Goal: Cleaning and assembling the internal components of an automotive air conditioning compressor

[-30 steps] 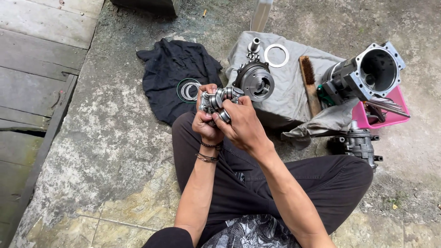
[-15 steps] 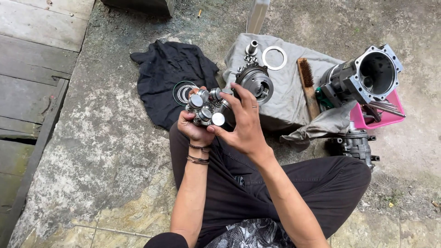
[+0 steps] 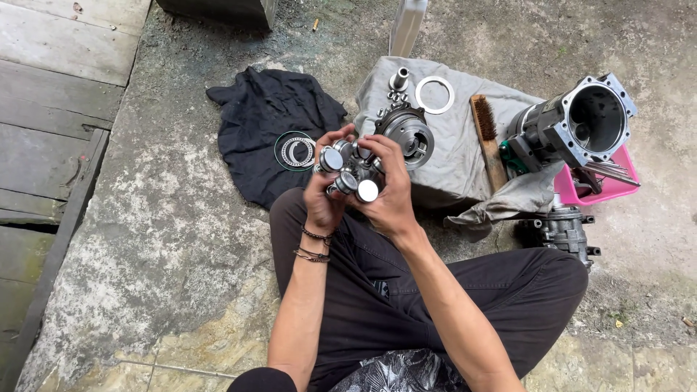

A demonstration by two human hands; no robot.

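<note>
Now gripping piston cluster [image 3: 348,173] in left hand [image 3: 324,202] and right hand [image 3: 390,197], both clamped | hovering just before grey cloth [image 3: 454,149] | keeping pistons from slipping, judging.

- Outdoor repair spot on a rough concrete floor [image 3: 181,239], weathered planks [image 3: 51,94] alongside
- Dismantled metal housing [image 3: 573,123], wire brush [image 3: 488,141] and rags [image 3: 465,145] laid on the ground
</note>
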